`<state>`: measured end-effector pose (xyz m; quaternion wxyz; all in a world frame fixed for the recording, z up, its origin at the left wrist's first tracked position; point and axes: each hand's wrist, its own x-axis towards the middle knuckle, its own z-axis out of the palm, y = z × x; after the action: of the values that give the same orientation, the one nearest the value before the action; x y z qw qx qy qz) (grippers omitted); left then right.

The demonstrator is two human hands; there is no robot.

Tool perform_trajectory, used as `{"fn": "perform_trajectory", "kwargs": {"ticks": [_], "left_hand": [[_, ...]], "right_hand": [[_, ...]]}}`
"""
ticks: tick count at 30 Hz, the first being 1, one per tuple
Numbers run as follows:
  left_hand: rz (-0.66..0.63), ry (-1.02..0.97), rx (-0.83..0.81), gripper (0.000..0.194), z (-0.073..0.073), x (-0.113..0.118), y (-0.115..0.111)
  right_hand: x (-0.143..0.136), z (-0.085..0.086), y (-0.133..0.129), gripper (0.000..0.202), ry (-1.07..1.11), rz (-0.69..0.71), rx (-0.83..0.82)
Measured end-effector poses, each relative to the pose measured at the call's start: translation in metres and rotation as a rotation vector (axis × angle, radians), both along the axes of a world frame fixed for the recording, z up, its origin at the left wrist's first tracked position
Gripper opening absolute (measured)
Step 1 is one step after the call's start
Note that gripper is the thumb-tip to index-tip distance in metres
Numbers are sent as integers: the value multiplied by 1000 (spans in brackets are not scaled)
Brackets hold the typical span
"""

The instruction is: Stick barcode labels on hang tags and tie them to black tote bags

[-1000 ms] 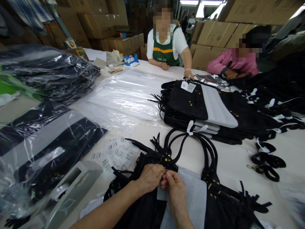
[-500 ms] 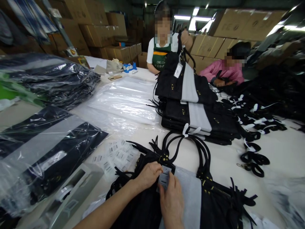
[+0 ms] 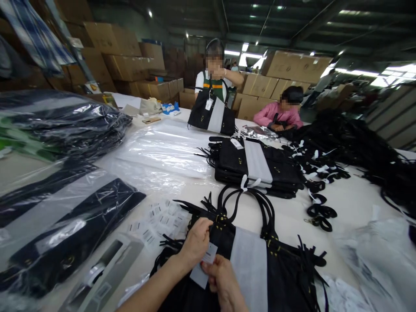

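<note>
My right hand (image 3: pixel 222 277) pinches a white paper tag (image 3: pixel 199 276) between thumb and fingers, low over a black handbag (image 3: pixel 286 277). Right beside the tag's upper part, my left hand (image 3: pixel 196 240) is closed with its fingers curled. What it grips, if anything, is hidden. The handbag lies flat in front of me, with a pale wrapping band (image 3: pixel 249 264) round its middle. Its black handles (image 3: pixel 268 208) point away from me and are bound by a white tie (image 3: pixel 243 184). Fringed tassels (image 3: pixel 308 253) hang at its side.
Barcode labels (image 3: pixel 156 221) and a grey dispenser (image 3: pixel 107 268) lie left. Clear plastic bags (image 3: pixel 162 147) and bagged goods (image 3: pixel 61 121) lie beyond. Stacked handbags (image 3: pixel 227 160) stand ahead; black straps (image 3: pixel 320 212) lie right. A co-worker lifts another handbag (image 3: pixel 198 115); another person leans on the table (image 3: pixel 354 199).
The tag has tilted and come lower on the handbag, with my right hand now pinching it. The co-worker's handbag has moved off the stack, back and left. My view has tilted up.
</note>
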<state>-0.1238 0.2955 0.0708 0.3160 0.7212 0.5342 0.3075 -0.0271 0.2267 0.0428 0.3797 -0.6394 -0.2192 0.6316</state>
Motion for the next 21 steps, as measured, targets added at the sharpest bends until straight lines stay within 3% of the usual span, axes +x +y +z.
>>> {"fn": "perform_trajectory", "kwargs": {"ticks": [3,6,9,11,13,16,19,21], "left_hand": [[-146,141,22,46,-12,10,-4],[-261,281,7,57,-36,16,-8],[-251,364,132,55,-59,16,-13],[-224,396,290,51,-70,13,-17],[-204,419,446,54,-77,11,-18],[-200,450,592,62,-81,8,-17],[-193,473,666,63,-84,7,-15],[-182,487,701,62,-84,6,-13]], "right_hand": [[-15,-5,1,8,27,-6,9],[-27,-9,1,8,-5,-61,73],[-28,-9,-14,12,-44,-103,92],[-15,-4,-30,22,-79,-145,121],[16,5,-49,33,-211,-207,232],[97,22,-75,34,-607,-235,347],[193,29,-95,31,-1031,-229,203],[248,24,-103,28,-1140,-265,108]]}}
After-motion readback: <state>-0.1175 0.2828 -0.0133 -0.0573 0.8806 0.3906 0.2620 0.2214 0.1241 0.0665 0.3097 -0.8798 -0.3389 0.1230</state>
